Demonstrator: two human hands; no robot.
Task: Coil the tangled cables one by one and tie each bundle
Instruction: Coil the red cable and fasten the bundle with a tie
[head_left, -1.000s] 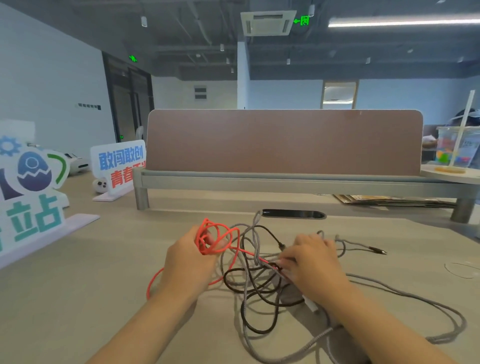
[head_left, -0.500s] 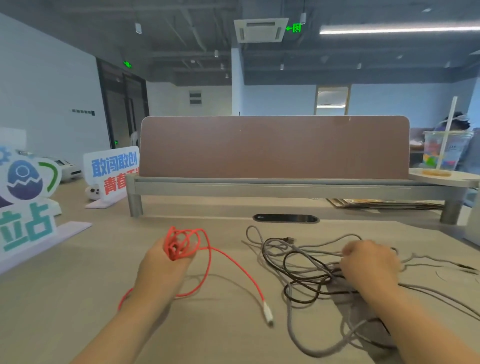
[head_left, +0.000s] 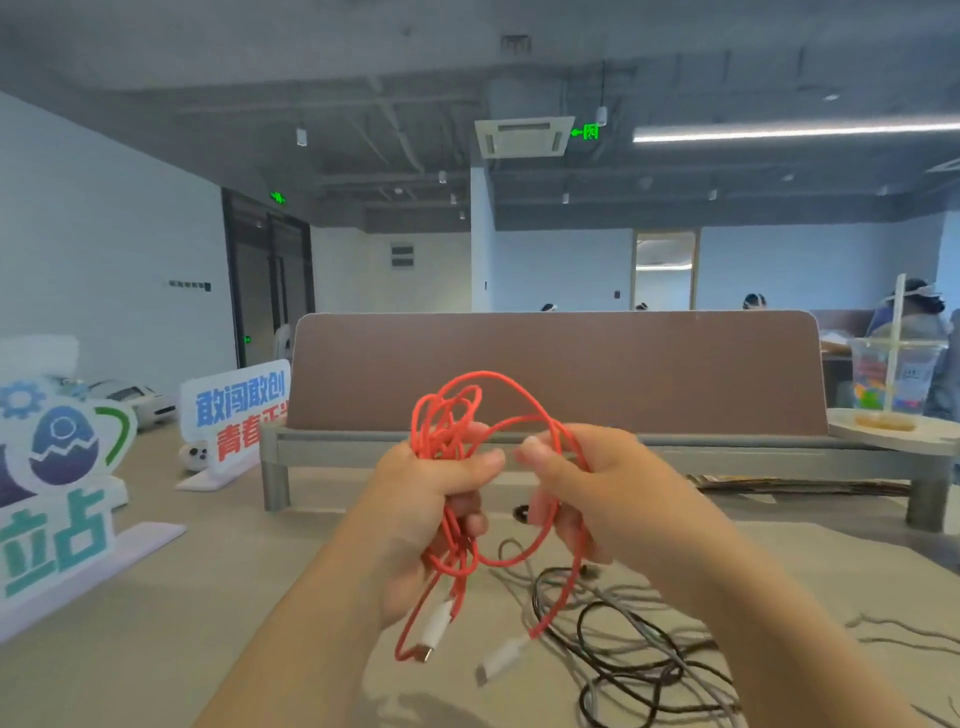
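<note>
Open office, grey ceiling. Pale tabletop (head_left: 156, 623), brown divider panel (head_left: 556, 374) along far edge. Tangled grey and black cables (head_left: 623, 639) near right edge. Above tabletop, red cable (head_left: 441, 421): left hand (head_left: 431, 499) fingers curl round bunch, right hand (head_left: 597, 488) fingers pinch loop.

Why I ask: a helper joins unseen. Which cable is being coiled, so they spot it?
Find the wooden desk before the brown partition. Above it, the left hand and right hand grip one looped cable. It alone is red with white plugs; the grey and black cables lie on the desk.

Loose red cable (head_left: 483, 410) held aloft; grey and black cables (head_left: 628, 639) tangled on desk.
</note>
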